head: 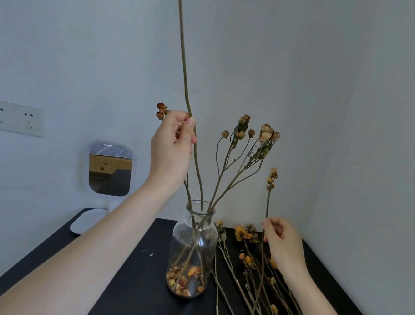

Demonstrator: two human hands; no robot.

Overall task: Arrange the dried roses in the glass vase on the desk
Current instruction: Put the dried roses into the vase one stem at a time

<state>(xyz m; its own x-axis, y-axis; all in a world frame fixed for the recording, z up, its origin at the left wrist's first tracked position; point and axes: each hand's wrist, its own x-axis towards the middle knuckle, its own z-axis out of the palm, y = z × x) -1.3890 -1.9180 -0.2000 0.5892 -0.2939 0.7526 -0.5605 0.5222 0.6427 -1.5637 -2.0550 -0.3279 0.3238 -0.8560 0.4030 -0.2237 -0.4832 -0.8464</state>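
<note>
Roses in clear round vase, left hand pinching tall stem, right hand gripping thin sprig, loose stems right, mirror left.

white-framed mirror on a white base, standing at far left corner of black desk; double wall socket mounted on grey wall, left of mirror.
</note>
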